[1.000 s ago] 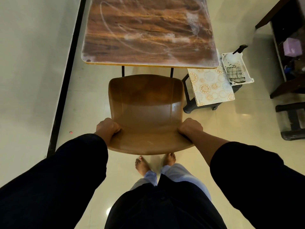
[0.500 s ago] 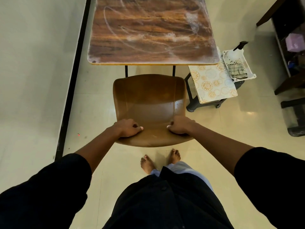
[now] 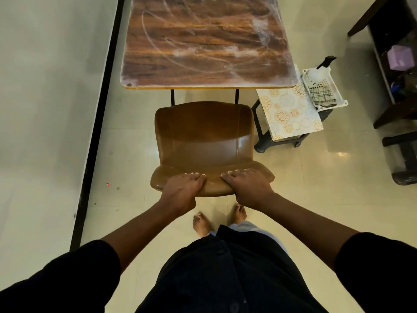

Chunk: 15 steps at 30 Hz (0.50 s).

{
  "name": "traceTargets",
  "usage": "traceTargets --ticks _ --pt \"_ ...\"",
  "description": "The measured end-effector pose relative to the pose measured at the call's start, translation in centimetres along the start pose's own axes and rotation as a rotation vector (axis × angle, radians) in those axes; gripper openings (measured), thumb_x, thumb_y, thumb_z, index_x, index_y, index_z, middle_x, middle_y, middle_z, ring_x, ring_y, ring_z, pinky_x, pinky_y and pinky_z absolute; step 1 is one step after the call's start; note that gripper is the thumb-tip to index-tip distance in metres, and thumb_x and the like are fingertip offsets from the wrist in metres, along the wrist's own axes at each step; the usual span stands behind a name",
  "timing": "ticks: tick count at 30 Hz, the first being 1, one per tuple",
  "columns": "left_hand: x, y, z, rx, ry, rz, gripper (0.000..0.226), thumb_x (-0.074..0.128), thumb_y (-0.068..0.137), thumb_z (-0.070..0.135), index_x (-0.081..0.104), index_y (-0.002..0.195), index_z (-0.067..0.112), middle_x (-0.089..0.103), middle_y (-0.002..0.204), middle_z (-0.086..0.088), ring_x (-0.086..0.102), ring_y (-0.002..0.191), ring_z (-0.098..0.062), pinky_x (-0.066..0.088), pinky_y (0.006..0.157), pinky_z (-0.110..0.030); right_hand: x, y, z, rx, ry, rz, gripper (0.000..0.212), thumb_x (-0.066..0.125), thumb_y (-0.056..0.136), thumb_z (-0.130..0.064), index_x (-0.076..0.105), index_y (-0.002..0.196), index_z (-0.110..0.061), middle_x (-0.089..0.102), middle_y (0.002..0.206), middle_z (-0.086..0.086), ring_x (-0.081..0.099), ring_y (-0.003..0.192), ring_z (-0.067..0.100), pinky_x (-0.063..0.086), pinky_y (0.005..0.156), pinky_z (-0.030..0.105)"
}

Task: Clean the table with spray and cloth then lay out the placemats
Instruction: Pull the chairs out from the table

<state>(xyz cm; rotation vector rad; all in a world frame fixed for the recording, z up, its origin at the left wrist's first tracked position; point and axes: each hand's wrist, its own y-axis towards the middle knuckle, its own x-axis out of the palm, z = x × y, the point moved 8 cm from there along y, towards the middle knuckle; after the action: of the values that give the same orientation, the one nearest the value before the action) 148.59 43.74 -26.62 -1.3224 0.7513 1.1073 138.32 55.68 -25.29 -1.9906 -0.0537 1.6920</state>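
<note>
Both your hands grip the top edge of the brown chair's (image 3: 204, 141) backrest. Left hand (image 3: 180, 192): fingers curled over the rim, thumb behind. Right hand (image 3: 248, 188): the same, close beside it. Beyond the chair stands the table (image 3: 207, 41), its top smeared white. Right of the table, a stool (image 3: 259, 129) carries patterned placemats (image 3: 290, 112) and a white basket (image 3: 338, 99) holding a checked cloth (image 3: 322, 96) and spray bottle (image 3: 319, 71). No writing is legible.

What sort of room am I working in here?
Probably a home dining corner: a smeared wood-grain table with a brown moulded chair before it, glossy cream floor tiles, and patterned placemats on a dark plastic stool beside it.
</note>
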Motion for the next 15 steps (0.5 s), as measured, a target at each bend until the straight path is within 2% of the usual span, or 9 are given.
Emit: traceTargets --ticks 4,10,15 --pt "0.0 -0.1 -0.4 -0.014 -0.020 0.040 0.071 0.063 0.091 0.008 0.048 0.160 0.019 0.057 0.158 -0.009 0.057 0.143 -0.030 0.051 0.114 -0.043 -0.2 -0.3 -0.4 0.030 -0.009 0.103 0.052 0.067 0.083 -0.016 0.058 0.134 -0.020 0.070 0.120 0.006 0.066 0.111 0.029 0.053 0.097 0.044" --pt "-0.2 0.3 -0.5 0.009 -0.034 0.021 0.070 0.059 0.095 0.011 0.043 0.163 0.020 0.052 0.163 -0.007 0.052 0.148 -0.028 0.048 0.117 -0.044 -0.3 -0.3 -0.3 0.072 -0.007 0.141 0.055 0.076 0.076 -0.013 0.064 0.129 -0.020 0.072 0.121 0.008 0.067 0.110 0.031 0.054 0.097 0.046" --pt "-1.4 0.9 -0.9 -0.003 -0.024 0.053 0.068 0.055 0.100 0.012 0.039 0.165 0.024 0.047 0.166 -0.002 0.047 0.152 -0.023 0.044 0.120 -0.038 -1.1 0.3 -0.2 0.080 0.008 0.145 0.054 0.072 0.080 -0.013 0.062 0.133 -0.021 0.070 0.124 0.007 0.066 0.113 0.030 0.051 0.100 0.045"
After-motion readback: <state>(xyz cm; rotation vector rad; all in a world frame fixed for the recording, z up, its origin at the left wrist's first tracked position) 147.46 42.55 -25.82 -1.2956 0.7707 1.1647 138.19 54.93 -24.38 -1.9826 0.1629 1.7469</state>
